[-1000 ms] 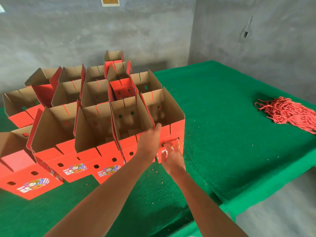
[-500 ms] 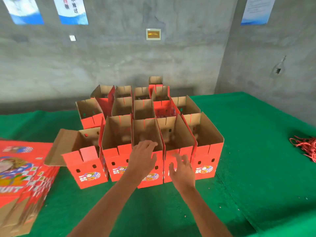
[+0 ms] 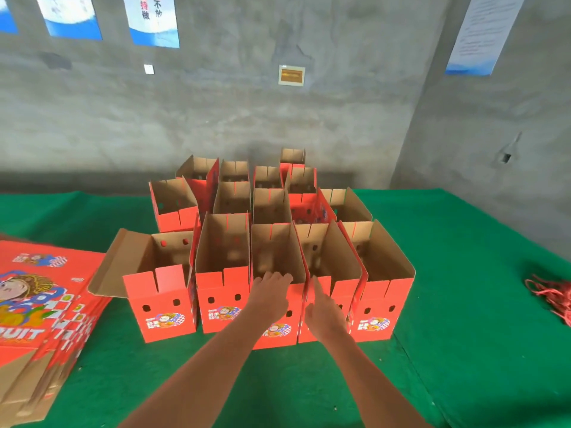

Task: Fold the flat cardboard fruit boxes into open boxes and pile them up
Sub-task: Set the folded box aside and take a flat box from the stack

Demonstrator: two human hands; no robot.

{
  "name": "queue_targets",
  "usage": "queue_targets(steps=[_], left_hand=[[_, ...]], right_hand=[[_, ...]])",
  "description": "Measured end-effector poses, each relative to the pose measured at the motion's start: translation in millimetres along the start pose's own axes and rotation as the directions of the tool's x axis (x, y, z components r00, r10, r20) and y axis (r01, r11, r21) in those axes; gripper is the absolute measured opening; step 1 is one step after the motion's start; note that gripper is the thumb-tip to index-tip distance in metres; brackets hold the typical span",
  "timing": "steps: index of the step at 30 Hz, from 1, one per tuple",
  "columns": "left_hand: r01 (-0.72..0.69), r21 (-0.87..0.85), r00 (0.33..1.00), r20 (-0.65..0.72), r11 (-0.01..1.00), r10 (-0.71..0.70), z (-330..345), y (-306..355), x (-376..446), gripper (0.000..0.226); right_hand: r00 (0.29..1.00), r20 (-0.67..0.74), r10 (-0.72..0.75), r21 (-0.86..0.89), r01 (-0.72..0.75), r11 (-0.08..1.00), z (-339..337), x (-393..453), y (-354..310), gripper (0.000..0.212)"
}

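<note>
Left grip (image 3: 272, 288) now on box rim (image 3: 278, 284), right grip (image 3: 324, 310) edged forward

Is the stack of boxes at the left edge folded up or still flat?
Flat: the stack lies as printed sheets, layered edges showing.

You have corrugated cardboard boxes (image 3: 278, 273), printed red outside, raw matt brown inside. The table (image 3: 463, 335) wears fuzzy green felt; the wall (image 3: 247, 118) is rough, mottled grey concrete.
</note>
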State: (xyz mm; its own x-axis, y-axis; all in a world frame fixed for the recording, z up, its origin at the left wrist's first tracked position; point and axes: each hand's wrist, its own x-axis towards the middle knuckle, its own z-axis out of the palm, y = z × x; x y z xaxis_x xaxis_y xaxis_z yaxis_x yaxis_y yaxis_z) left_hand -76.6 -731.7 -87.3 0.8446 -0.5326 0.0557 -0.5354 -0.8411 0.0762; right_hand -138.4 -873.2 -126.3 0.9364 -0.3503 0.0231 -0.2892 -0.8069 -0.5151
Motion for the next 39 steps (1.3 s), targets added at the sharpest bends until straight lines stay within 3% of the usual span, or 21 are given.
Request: queue_targets(steps=[9,13,20,26,31,35,39], left_hand=[[0.029,-0.002,0.999,-0.014,1.0,-0.029,33,-7,9,0.036],[0.053,-0.009,0.998,-0.036,0.999,-0.053,40,-7,15,0.022],[0.068,0.004,0.997,-0.045,0.998,-0.068,44,-9,23,0.024],[0.079,0.002,0.995,-0.057,0.997,-0.079,46,-6,24,0.027],[0.07,-0.018,0.997,-0.029,0.997,-0.07,39,-5,24,0.019],[0.003,-0.082,0.996,-0.087,0.997,-0.01,24,-10,27,0.023],[-0.048,-0.182,0.989,-0.144,0.982,0.022,9,-17,41,0.025]], right_hand=[[0.995,0.036,0.093,-0.033,-0.092,0.995,4,32,-2,0.084],[0.991,0.026,0.132,0.151,-0.134,0.979,11,42,0,0.037],[0.97,-0.02,0.244,0.34,-0.223,0.914,22,55,3,0.018],[0.963,0.047,0.267,0.526,-0.251,0.812,22,62,11,0.034],[0.966,0.039,0.255,0.504,-0.239,0.83,19,65,7,0.052],[0.97,0.009,0.243,0.434,-0.222,0.873,17,74,8,0.049],[0.956,0.047,0.289,0.448,-0.278,0.849,17,76,5,0.045]])
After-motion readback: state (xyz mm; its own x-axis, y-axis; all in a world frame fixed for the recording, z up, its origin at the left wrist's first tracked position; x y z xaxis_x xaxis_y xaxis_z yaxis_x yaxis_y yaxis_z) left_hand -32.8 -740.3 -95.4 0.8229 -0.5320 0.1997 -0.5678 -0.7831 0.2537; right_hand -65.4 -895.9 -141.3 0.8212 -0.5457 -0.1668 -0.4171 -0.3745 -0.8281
